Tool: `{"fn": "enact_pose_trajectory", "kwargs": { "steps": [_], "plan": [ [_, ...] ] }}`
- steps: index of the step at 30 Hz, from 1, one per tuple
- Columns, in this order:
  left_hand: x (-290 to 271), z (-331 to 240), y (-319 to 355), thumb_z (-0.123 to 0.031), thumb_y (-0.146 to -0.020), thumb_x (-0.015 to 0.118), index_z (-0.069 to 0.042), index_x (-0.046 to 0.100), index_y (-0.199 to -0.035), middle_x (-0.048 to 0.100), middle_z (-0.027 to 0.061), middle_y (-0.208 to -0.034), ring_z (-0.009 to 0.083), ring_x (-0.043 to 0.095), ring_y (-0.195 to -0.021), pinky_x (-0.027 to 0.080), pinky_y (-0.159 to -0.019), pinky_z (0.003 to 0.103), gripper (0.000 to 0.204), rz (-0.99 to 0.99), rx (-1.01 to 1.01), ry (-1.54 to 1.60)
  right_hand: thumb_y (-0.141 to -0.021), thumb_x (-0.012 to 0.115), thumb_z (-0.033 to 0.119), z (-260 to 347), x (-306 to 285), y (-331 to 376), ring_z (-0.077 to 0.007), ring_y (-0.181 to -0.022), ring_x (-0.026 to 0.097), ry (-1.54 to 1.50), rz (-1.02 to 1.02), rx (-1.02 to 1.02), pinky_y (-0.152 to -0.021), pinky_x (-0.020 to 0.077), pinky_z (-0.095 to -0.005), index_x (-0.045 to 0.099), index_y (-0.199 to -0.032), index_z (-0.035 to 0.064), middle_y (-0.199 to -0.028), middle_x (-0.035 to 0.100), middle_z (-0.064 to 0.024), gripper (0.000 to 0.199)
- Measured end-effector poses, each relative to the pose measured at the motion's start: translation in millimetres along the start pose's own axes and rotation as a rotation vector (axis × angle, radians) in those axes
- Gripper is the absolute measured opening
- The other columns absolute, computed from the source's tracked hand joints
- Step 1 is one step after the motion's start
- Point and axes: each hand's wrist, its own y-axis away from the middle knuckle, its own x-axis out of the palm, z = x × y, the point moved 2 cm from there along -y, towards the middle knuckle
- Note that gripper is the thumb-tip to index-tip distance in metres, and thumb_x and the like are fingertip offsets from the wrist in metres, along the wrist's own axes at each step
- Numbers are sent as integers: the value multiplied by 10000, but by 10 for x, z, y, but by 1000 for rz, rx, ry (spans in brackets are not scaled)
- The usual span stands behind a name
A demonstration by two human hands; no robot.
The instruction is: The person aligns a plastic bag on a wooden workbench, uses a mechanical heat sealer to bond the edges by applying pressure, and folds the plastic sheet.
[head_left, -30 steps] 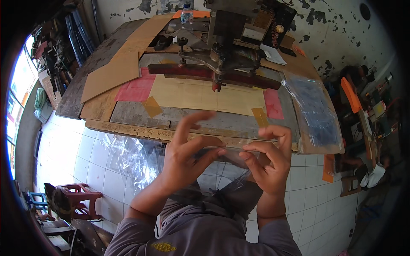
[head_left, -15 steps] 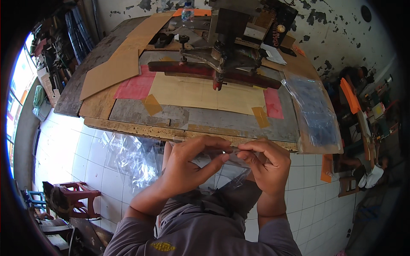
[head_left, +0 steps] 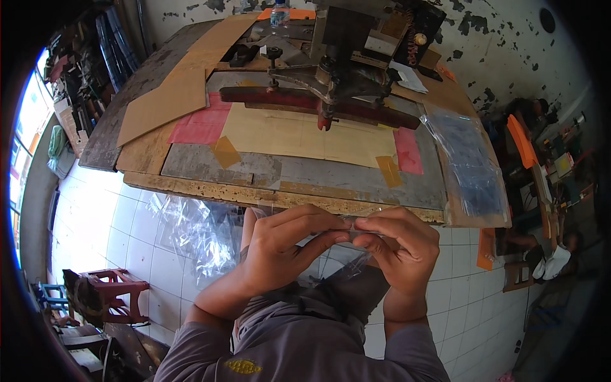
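Note:
My left hand (head_left: 278, 245) and my right hand (head_left: 402, 248) meet just in front of the worktable's near edge. The fingers of both are pinched on the upper edge of a clear plastic sheet or bag (head_left: 347, 261), which hangs over my lap. Its exact outline is hard to make out against the tiles. More crumpled clear plastic (head_left: 200, 237) hangs or lies to the left of my left hand, below the table edge. On the table's right side lies a stack of flat clear plastic pieces (head_left: 471, 169).
A heavy press head with a red-edged bar (head_left: 273, 99) stands over a cream sheet (head_left: 299, 134) taped to a grey plate (head_left: 305, 175). Brown cardboard (head_left: 162, 111) lies at left. A red stool (head_left: 118, 293) stands on the floor. Another person (head_left: 531, 118) is at far right.
My left fingertips have closed from a loose gap into a pinch and moved right, close against my right fingertips. My right hand has shifted slightly.

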Motion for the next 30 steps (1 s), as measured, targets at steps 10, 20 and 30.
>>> {"fn": "enact_pose_trajectory", "kwargs": {
  "steps": [10, 20, 30],
  "plan": [
    [-10, -36, 10, -22, -857, 840, -41, 732, -1051, 761, 67, -998, 223, 747, -914, 581, -772, 336, 223, 6, 18, -48, -764, 896, 26, 11, 24, 26, -182, -782, 733, 23, 1, 24, -637, 581, -307, 777, -976, 21, -892, 739, -69, 244],
    [-27, -36, 3, -32, -859, 847, -35, 731, -1055, 773, 66, -1030, 221, 752, -967, 583, -828, 326, 227, 37, -65, 39, -783, 890, 52, 9, 44, 31, -173, -772, 720, 61, -13, -16, -608, 561, -296, 778, -955, 46, -873, 721, -42, 205],
    [-54, -25, 17, -112, -822, 893, -91, 761, -1035, 787, 15, -1024, 190, 748, -940, 541, -739, 298, 251, 13, -13, -103, -783, 887, 23, -7, 52, 25, -178, -782, 705, 28, -17, -44, -617, 554, -308, 771, -965, 32, -876, 711, -50, 216]
  ]
}}
